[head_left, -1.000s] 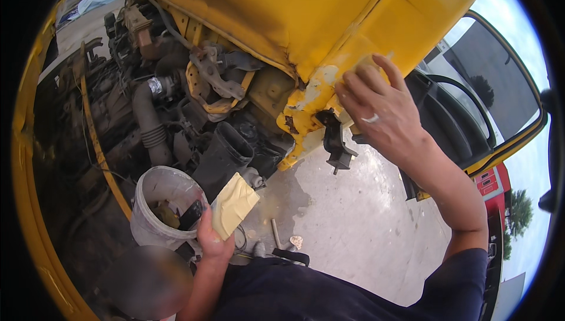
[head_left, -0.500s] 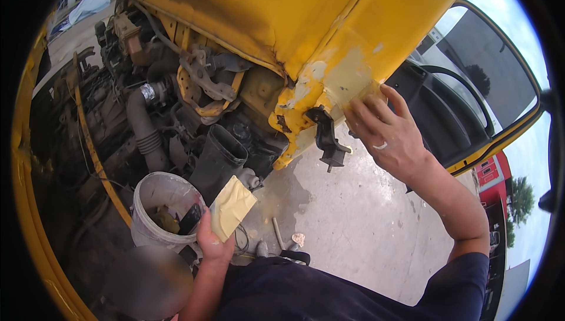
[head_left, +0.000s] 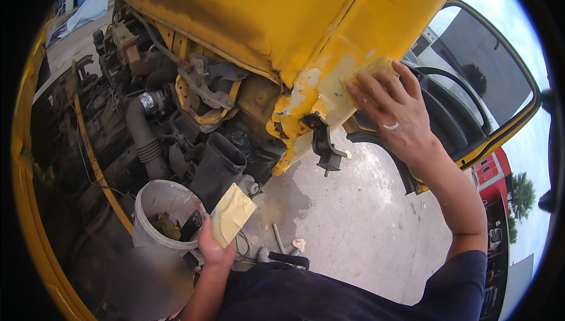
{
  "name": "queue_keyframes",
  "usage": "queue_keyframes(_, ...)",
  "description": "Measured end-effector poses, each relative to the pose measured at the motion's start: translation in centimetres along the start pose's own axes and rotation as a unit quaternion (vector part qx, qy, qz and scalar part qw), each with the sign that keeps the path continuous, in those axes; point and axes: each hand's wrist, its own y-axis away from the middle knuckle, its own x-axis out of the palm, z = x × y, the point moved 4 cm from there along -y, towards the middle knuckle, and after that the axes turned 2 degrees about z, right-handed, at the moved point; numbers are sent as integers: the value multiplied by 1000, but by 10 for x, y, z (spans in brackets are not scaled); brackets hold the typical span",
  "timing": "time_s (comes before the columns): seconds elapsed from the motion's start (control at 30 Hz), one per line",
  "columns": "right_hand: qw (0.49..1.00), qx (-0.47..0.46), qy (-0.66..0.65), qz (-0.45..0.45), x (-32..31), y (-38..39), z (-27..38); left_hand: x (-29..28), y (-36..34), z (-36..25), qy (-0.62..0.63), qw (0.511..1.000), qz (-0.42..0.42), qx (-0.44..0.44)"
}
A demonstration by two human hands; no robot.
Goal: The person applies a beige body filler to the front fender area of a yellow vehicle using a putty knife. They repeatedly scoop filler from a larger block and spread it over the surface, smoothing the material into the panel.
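Beside the grey-white plastic bucket (head_left: 143,231), a flat rectangular cream-coloured slab (head_left: 233,214) is grasped by the left hand (head_left: 214,249). A black metal bracket (head_left: 325,144) is seen below the yellow metal panel (head_left: 265,21). Against this panel, a thin yellowish sheet (head_left: 384,64), mostly hidden, is grasped by the right hand (head_left: 394,109), which has been moved higher since half a second ago.

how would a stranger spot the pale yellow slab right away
Find the dark engine bay at left, then the round, whitish bucket at its lower right. Beside it, the left grip holds the slab: flat, angular and pale yellow, unlike the bucket.
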Motion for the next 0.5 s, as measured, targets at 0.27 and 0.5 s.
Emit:
queue_keyframes(0.27, 999, -17, -14, 37, -4, 18, 23, -7, -3, -5, -5, 1000, 3, 16)
queue_keyframes(0.5, 998, 60, 8, -21, -30, -16, 9, -2, -1, -10, -5, 1000, 19, 12)
